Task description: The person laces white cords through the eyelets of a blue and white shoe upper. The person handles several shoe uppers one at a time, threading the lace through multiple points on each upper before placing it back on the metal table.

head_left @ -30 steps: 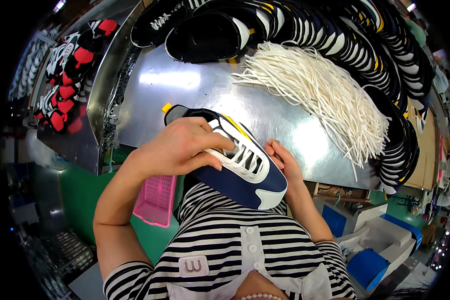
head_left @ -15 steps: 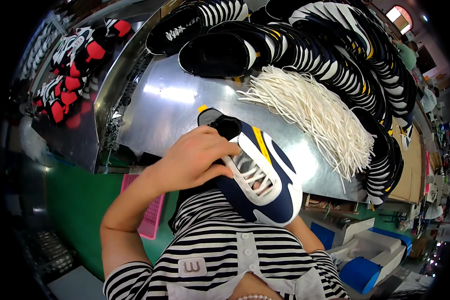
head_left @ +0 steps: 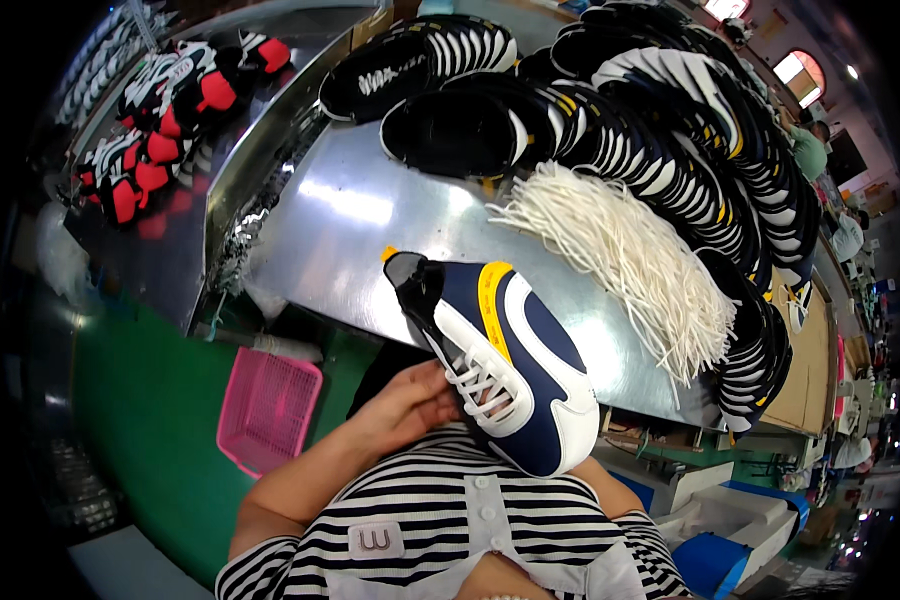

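Observation:
A navy and white shoe upper (head_left: 550, 350) with a yellow stripe is tilted in front of my striped shirt, its heel pointing up and to the left. White laces (head_left: 485, 388) cross its throat. My left hand (head_left: 410, 405) is at the near side of the lacing, fingers curled in, some tips hidden by the shoe; what they pinch cannot be made out. Behind the toe runs my right forearm (head_left: 610, 487). The right hand itself is hidden behind or inside the upper, holding it up off the metal table (head_left: 345, 255).
A bundle of white laces (head_left: 620, 265) lies on the table, beside long rows of nested dark shoe uppers (head_left: 610, 130). Red, black and white shoes (head_left: 160, 150) sit on a surface at the left. A pink basket (head_left: 270, 410) stands on the green floor, and a blue-white machine (head_left: 730, 530) at lower right.
My left hand has left the upper's throat edge and dropped lower, beside the laces. The upper has turned, showing more of its yellow-striped side. More of the pink basket shows.

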The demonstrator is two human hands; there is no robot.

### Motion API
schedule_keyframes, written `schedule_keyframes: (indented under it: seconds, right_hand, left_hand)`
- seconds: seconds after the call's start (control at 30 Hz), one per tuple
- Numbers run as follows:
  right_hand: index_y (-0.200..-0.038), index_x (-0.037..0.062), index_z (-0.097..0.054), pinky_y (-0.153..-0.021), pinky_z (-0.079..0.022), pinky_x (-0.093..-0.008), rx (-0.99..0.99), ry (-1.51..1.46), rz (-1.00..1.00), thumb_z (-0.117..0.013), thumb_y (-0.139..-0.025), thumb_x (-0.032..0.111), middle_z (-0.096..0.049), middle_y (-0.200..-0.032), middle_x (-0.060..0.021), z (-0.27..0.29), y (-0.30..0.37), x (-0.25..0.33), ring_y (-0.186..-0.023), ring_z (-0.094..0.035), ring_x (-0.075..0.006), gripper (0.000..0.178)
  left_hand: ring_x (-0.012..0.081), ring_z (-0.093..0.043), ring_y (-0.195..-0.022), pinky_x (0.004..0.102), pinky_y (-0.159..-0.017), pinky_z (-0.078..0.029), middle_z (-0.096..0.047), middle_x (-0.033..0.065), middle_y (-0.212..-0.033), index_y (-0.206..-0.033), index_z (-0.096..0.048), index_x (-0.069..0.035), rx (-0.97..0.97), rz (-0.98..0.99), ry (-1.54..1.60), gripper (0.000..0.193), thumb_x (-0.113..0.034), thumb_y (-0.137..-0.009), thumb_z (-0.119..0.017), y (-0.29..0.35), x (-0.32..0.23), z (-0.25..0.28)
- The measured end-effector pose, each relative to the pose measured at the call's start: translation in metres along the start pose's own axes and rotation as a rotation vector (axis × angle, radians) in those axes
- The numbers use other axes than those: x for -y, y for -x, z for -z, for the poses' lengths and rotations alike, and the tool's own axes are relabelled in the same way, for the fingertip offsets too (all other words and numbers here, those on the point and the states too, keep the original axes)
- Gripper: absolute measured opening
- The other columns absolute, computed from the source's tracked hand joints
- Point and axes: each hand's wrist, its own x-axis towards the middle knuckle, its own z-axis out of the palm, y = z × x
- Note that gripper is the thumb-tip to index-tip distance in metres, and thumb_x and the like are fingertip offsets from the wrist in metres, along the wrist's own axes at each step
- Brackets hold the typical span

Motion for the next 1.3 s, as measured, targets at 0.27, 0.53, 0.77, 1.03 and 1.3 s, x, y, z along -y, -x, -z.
schedule_keyframes:
  seconds: [0.27, 0.53, 0.77, 1.03, 1.3]
  right_hand:
    - [-0.123, -0.0020, -0.056, -0.080, -0.056, -0.0288, 0.051, 0.136, -0.017, -0.053, -0.100, 0.020, -0.068, -0.104, -0.0142, -0.007, -0.012, 0.001, -0.086, -0.067, -0.0200, 0.031]
    - [-0.125, -0.0021, -0.055, -0.081, -0.055, -0.0288, 0.065, 0.248, 0.046, -0.054, -0.100, 0.019, -0.068, -0.107, -0.0140, 0.002, -0.032, -0.001, -0.089, -0.067, -0.0201, 0.033]
    - [-0.127, -0.0023, -0.054, -0.083, -0.055, -0.0289, 0.007, 0.216, 0.125, -0.054, -0.099, 0.018, -0.067, -0.110, -0.0138, 0.010, -0.042, 0.008, -0.091, -0.067, -0.0201, 0.034]
    - [-0.129, -0.0025, -0.054, -0.085, -0.054, -0.0289, -0.070, 0.198, 0.169, -0.055, -0.099, 0.017, -0.067, -0.113, -0.0136, 0.015, -0.051, 0.017, -0.094, -0.067, -0.0202, 0.036]
    - [-0.131, -0.0027, -0.053, -0.087, -0.054, -0.0289, -0.107, 0.215, 0.175, -0.056, -0.098, 0.016, -0.066, -0.115, -0.0134, 0.019, -0.045, 0.018, -0.096, -0.066, -0.0203, 0.038]
  left_hand:
    - [0.0217, -0.060, -0.117, 0.0390, -0.102, -0.049, -0.059, 0.0099, -0.132, -0.138, -0.047, -0.004, -0.067, -0.245, -0.280, 0.050, -0.006, -0.091, -0.065, -0.015, -0.025, -0.042]
    - [0.0283, -0.055, -0.125, 0.0431, -0.107, -0.045, -0.053, 0.0139, -0.140, -0.145, -0.038, -0.002, -0.047, -0.344, -0.304, 0.057, -0.004, -0.091, -0.059, -0.042, -0.030, -0.032]
    - [0.0275, -0.052, -0.126, 0.0432, -0.107, -0.043, -0.053, 0.0117, -0.139, -0.145, -0.040, -0.004, -0.081, -0.230, -0.429, 0.060, -0.014, -0.091, -0.066, -0.058, -0.045, -0.037]
    - [0.0243, -0.062, -0.109, 0.0387, -0.093, -0.052, -0.065, 0.0098, -0.120, -0.129, -0.056, -0.004, -0.149, -0.129, -0.421, 0.043, -0.017, -0.090, -0.069, -0.074, -0.050, -0.025]
    - [0.0238, -0.058, -0.118, 0.0388, -0.102, -0.046, -0.060, 0.0130, -0.129, -0.139, -0.048, 0.000, -0.104, -0.135, -0.471, 0.053, -0.017, -0.092, -0.067, -0.061, -0.040, -0.030]
